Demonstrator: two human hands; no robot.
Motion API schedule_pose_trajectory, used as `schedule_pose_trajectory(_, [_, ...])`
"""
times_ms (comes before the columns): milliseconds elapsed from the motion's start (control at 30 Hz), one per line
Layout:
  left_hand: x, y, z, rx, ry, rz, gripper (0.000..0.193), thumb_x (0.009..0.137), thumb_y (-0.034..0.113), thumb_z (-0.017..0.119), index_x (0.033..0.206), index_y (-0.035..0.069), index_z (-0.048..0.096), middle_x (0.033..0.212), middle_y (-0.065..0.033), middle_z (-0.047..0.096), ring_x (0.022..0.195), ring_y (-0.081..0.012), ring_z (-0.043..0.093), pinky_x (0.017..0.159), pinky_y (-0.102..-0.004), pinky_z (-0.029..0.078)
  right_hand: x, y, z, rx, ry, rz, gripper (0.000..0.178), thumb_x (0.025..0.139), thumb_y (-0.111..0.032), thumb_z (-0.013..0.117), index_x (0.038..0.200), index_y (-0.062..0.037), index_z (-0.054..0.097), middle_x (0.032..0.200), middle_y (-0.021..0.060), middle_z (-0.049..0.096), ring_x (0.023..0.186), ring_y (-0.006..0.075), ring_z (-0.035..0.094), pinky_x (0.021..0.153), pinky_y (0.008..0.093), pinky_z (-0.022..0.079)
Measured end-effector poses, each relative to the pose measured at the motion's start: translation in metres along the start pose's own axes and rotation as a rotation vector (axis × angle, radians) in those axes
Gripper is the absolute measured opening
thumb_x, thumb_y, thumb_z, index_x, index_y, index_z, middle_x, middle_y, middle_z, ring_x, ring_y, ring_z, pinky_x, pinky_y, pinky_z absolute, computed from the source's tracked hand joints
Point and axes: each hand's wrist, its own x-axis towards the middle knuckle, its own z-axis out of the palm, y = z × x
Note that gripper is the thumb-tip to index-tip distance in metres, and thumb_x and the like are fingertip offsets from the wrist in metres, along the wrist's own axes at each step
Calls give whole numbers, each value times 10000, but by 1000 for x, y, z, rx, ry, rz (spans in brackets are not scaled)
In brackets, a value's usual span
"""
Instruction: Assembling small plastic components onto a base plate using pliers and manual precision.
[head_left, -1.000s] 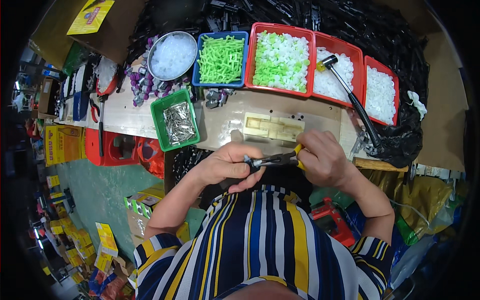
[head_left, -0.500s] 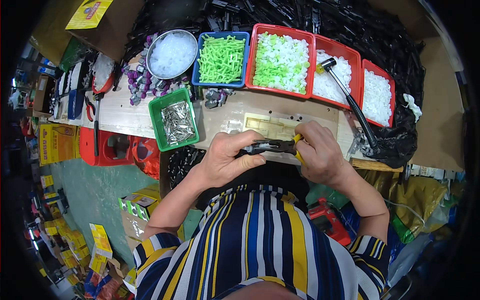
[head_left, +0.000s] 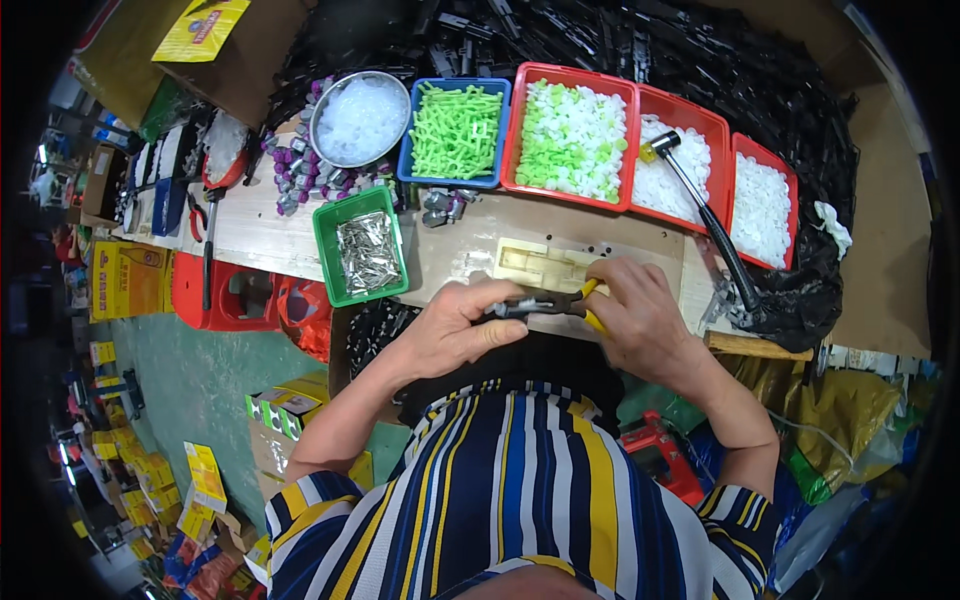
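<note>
Turned over since a second ago, at least at the left hand [head_left: 452,325]: showing less of the lower fingers now, and brought a touch closer to the cream block [head_left: 540,262] near the front edge of the tabletop [head_left: 258,228]. Pinching a small dark-and-grey part [head_left: 508,309] there between thumb and forefinger, right above that front edge. Gripping the yellow-handled pliers [head_left: 560,304] in the right hand [head_left: 645,310], with fingers closed round the handles and the nose pointing left, up against the part. Not much different from half a second ago, honestly, so probably mid-way through the same bit of plier work. Would guess at re-angling the part rather than letting go of it.

Can't tell about the plier nose: maybe clamped on the part, maybe just touching, too dark and small to say. Can't see the part's left end either, tucked behind the left thumb and forefinger. Lost sight of most of the curled fingers on both sides, and of the block's near right corner behind the right hand. Can see the green tray [head_left: 375,294] fine, at the front edge left of the hands, but too jumbled inside to count the metal pieces. Fading into the dark rim beyond the tabletop's far edge, a heap of black parts [head_left: 720,95].
</note>
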Motion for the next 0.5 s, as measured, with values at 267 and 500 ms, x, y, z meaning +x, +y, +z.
schedule_pose_trajectory(267, [-102,-79,-54,958,-33,-467,421,849,294,725,1158,16,658,832,-255,646,813,-422,637,691,-479,506,-48,40,1,-226,-44,398,240,732,-23,649,969,-5,613,1123,157,552,1059,338,541,861,425,400])
schedule_pose_trajectory(500, [-88,-23,-65,792,-133,-309,479,847,320,731,1192,-2,651,1012,-223,688,894,-391,670,780,-418,531,-65,51,6,-339,-79,542,307,786,-108,696,1072,-19,630,1159,135,542,1098,309,518,868,423,389])
